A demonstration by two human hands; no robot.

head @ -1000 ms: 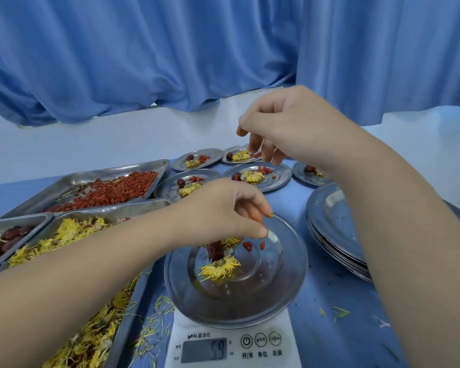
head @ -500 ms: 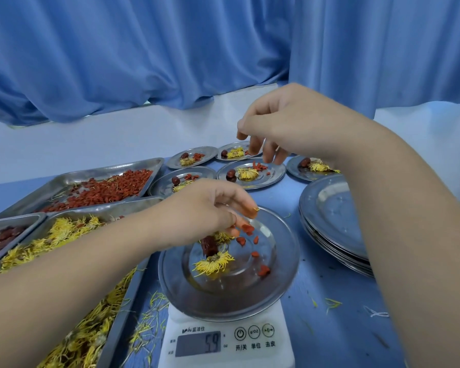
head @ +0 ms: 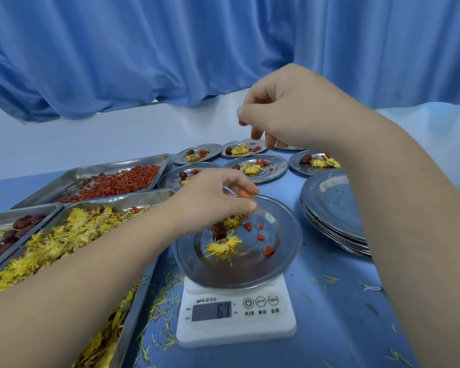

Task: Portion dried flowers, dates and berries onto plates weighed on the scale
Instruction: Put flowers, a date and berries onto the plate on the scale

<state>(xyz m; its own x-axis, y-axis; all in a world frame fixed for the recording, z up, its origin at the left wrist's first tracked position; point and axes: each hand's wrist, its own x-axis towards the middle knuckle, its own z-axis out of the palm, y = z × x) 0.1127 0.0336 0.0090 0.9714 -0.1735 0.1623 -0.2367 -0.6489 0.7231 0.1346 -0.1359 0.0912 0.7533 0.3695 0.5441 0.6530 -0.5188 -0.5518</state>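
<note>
Now we look first at the plate [head: 292,236], which sits on the white scale [head: 263,329] just in front of us and carries a yellow dried flower [head: 222,246], a dark date [head: 218,231] and some red berries [head: 260,237]. These berries are small, light and a little wrinkled, so we judge that a fingertip pinch of a few at a time suits them best. The flower looks brittle and sheds petals, so it wants a soft hold under the head. Our left hand [head: 210,205] hovers over the plate and pinches one of the berries between thumb and fingers. Our right hand [head: 284,107] hangs higher, above the filled plates [head: 275,170] at the back, with fingers curled; we cannot tell if it holds anything. The left hand hides part of the date, and the trays [head: 144,197] at the left are cut off.
</note>
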